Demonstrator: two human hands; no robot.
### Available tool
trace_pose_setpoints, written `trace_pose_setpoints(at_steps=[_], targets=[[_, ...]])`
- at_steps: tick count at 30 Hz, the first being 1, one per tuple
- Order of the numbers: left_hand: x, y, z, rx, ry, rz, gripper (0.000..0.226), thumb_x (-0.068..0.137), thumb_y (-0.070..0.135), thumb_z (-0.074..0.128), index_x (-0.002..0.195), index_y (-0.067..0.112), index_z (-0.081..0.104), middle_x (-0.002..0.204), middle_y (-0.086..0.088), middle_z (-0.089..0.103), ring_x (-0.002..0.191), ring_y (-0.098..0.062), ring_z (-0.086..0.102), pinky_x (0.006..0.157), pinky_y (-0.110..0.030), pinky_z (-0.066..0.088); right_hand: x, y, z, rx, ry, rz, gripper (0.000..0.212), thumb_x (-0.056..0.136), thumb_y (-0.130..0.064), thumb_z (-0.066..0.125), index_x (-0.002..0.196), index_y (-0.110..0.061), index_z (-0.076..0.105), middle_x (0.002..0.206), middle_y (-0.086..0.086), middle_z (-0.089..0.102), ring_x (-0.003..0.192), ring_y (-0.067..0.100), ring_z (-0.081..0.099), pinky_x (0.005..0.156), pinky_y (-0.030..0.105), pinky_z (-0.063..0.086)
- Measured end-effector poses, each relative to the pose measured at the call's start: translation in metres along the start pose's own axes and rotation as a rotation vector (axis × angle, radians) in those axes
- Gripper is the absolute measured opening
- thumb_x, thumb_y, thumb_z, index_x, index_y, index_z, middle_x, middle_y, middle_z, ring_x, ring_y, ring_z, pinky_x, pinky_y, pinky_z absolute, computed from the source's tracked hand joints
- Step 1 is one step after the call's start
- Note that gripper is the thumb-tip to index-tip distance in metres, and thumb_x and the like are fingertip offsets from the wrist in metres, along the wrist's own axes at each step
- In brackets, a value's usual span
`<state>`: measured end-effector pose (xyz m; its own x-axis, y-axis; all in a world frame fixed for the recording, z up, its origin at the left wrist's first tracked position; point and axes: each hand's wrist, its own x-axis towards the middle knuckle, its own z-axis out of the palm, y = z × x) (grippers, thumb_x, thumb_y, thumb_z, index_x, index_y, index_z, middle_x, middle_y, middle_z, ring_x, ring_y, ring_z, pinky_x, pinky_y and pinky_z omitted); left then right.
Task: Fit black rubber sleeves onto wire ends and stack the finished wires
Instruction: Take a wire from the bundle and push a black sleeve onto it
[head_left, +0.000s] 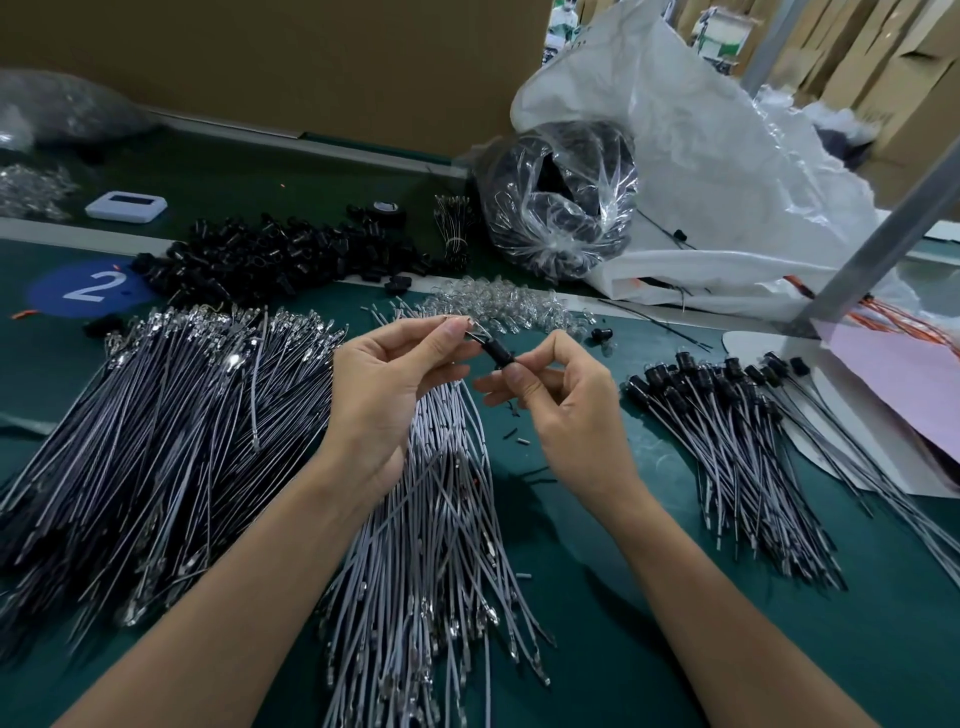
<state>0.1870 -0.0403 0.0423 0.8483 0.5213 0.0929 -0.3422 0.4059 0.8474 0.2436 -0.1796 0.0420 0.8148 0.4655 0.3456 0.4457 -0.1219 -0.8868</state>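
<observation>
Your left hand (395, 384) and right hand (566, 410) were raised close together over the green table mat (623, 597), at the middle of the scene. Your left thumb and forefinger pinched the metal wire end (474, 329), and the remaining left fingers were curled. Your right thumb and forefinger pinched the black rubber sleeve (497, 352) at its right end. The sleeve lay tilted between both hands, touching the wire end; how far the wire sat inside it could not be determined. A loose centre pile of grey wires (441, 545) lay directly beneath your hands. A larger pile of unsleeved wires (171, 415) lay to the left. The stack of finished wires (727, 447), sleeved ends pointing far, lay to the right, partly on a white card (831, 457). A heap of loose black sleeves (275, 254) lay far left of your hands, with a scatter of clear plastic parts (498, 306) just beyond your fingertips. A clear bag of black parts (561, 202) rested against a white sack (727, 171) at far right.
</observation>
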Motion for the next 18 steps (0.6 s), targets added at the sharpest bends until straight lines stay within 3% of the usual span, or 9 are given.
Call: trace_pose_setpoints(at_steps=[5, 11, 18], targets=[[-0.0001, -0.0004, 0.0001, 0.029, -0.034, 0.007, 0.007, 0.066, 0.015, 0.075, 0.072, 0.016, 0.079, 0.077, -0.002, 0.075, 0.072, -0.011, 0.071, 0.065, -0.018, 0.055, 0.0018, 0.0014, -0.0014, 0.024, -0.045, 0.012, 0.020, 0.095, -0.004, 0.059, 0.080, -0.014, 0.051, 0.082, 0.005, 0.076, 0.074, 0.016, 0.073, 0.073, 0.025, 0.054], [-0.0007, -0.0019, 0.0023, 0.022, -0.064, 0.021, 0.006, 0.065, 0.015, 0.075, 0.070, 0.018, 0.079, 0.076, 0.000, 0.074, 0.072, -0.009, 0.069, 0.066, -0.018, 0.054, 0.0021, 0.0034, -0.0006, 0.030, -0.056, 0.003, 0.022, 0.094, -0.002, 0.060, 0.079, -0.015, 0.051, 0.083, 0.008, 0.076, 0.076, 0.022, 0.074, 0.081, 0.050, 0.057], [-0.0022, -0.0028, 0.0019, 0.010, -0.101, 0.038, 0.008, 0.067, 0.017, 0.076, 0.075, 0.017, 0.079, 0.080, -0.003, 0.074, 0.074, -0.010, 0.069, 0.068, -0.019, 0.054, 0.0021, 0.0043, 0.0001, 0.036, -0.061, 0.008, 0.018, 0.094, -0.001, 0.060, 0.080, -0.010, 0.051, 0.082, 0.009, 0.076, 0.075, 0.022, 0.074, 0.081, 0.048, 0.058]])
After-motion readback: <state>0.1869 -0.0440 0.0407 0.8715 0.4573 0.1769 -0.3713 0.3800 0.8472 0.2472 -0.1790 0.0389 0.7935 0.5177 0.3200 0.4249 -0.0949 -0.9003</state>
